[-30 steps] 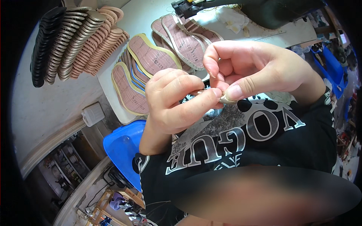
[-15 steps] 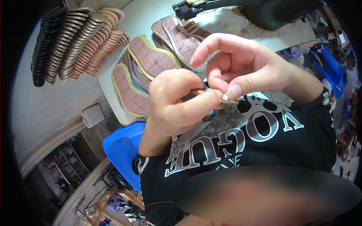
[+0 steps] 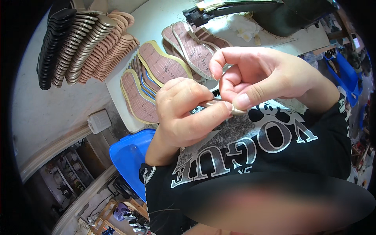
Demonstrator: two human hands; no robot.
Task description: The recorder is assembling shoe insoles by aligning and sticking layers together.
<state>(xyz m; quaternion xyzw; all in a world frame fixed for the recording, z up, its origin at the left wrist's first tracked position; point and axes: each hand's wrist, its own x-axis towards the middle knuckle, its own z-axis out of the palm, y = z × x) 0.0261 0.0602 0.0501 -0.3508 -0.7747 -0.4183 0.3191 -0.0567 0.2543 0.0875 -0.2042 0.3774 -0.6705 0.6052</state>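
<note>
In front of my chest, my left hand (image 3: 184,113) is closed round a narrow beige-gold strip (image 3: 238,111), thumb pressed along it. The end of the strip pokes out past that thumb. At this end my right hand (image 3: 266,76) pinches with its thumb and a bent finger, while its forefinger is crooked and held away. Most of the strip is hidden by my fingers, so its full shape does not show. Beyond my hands, pinkish insoles (image 3: 164,64) with yellow, blue and white edges lie overlapping on the white table (image 3: 117,88).
Rows of stacked sandal-like pieces in black, gold and pink (image 3: 84,45) stand at the far left. A dark machine arm (image 3: 243,8) reaches over the table's back. A blue bin (image 3: 131,156) stands below left, a white plastic container (image 3: 99,122) beside the table, and blue crates (image 3: 344,76) at right.
Both hands keep their hold on the strip. The right hand has shifted slightly down and right. The whole view has moved a little, with the table and insoles lower and farther right.
</note>
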